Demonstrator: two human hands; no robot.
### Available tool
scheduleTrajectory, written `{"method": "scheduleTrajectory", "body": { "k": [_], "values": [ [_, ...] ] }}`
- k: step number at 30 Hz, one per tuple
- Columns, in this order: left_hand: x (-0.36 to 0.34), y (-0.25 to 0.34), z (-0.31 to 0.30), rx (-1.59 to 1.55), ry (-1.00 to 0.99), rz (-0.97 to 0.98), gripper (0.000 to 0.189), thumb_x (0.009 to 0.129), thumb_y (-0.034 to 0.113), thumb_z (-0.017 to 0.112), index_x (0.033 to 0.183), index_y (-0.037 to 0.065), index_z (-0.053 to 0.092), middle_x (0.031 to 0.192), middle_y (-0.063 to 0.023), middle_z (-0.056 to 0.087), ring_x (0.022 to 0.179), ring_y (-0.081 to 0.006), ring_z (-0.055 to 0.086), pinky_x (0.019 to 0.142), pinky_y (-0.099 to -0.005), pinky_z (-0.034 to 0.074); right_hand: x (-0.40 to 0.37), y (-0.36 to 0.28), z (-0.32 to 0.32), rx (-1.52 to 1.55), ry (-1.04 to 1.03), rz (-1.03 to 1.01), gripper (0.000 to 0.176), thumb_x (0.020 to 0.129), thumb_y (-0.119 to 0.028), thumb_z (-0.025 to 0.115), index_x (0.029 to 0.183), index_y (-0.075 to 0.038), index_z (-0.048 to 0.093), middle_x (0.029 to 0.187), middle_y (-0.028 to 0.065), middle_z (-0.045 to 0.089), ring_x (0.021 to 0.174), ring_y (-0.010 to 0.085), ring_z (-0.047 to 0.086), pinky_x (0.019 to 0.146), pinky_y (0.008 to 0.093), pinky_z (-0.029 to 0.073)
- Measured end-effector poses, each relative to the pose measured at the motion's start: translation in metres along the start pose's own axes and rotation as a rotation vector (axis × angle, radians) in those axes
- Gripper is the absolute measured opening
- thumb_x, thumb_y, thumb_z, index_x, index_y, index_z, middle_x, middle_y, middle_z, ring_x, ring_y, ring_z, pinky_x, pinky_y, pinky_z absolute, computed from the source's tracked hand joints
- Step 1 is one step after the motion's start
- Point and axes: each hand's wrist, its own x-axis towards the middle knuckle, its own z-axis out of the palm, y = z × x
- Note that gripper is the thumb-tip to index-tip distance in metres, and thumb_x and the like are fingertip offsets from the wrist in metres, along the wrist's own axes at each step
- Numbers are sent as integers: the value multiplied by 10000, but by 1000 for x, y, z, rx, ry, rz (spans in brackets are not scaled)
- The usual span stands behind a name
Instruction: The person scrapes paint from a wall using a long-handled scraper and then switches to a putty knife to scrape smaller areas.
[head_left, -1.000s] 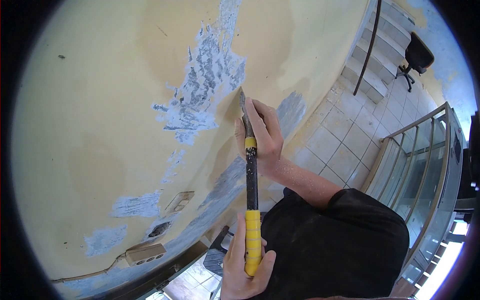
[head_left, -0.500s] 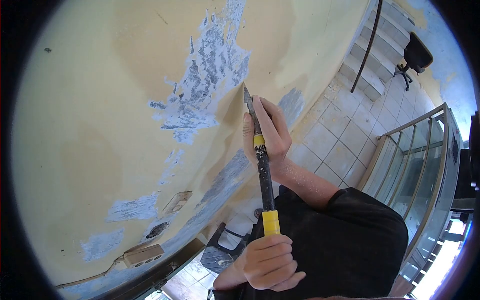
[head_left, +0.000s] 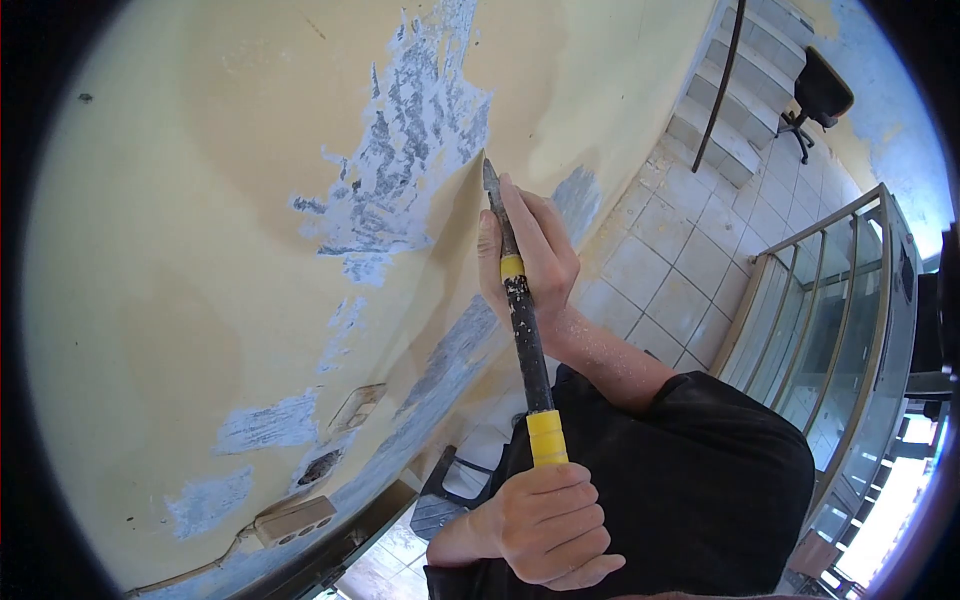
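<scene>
My right hand (head_left: 530, 245) pinches the metal neck of a long scraper (head_left: 528, 335) between thumb and fingers. The scraper has a black, paint-flecked shaft with yellow bands. Its narrow blade points up at the wall (head_left: 250, 290), and the tip meets the lower right edge of a bare grey-blue patch (head_left: 400, 140) in the cream paint. Around the yellow handle end, my left hand (head_left: 550, 525) is closed in a fist, close to the black shirt. The part of the handle inside that fist is hidden.
Low on the wall are a socket box (head_left: 295, 520) with a cable and a hole (head_left: 322, 466). A black chair (head_left: 465, 490) stands below. To the right are a glass-panelled cabinet (head_left: 820, 330), tiled steps (head_left: 735, 140), a dark rail (head_left: 718, 95) and an office chair (head_left: 822, 88).
The view has shifted and turned slightly. My left hand and the handle end have moved a little to the right, and the blade tip sits slightly higher along the patch's edge. Both grips are unchanged.
</scene>
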Motion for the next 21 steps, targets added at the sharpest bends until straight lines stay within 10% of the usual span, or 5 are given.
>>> {"method": "scheduleTrajectory", "body": {
  "k": [21],
  "values": [
    [13, -20, -5, -31, -67, 94, 211, 844, 147, 647, 654, 57, 626, 627, -70, 607, 599, -227, 627, 687, -365, 548, 6, 14, 2, -44, 78, -42, 309, 884, 23, 710, 1182, 94, 671, 820, 143, 616, 670, 231, 598, 610, 311, 483]
  ]
}}
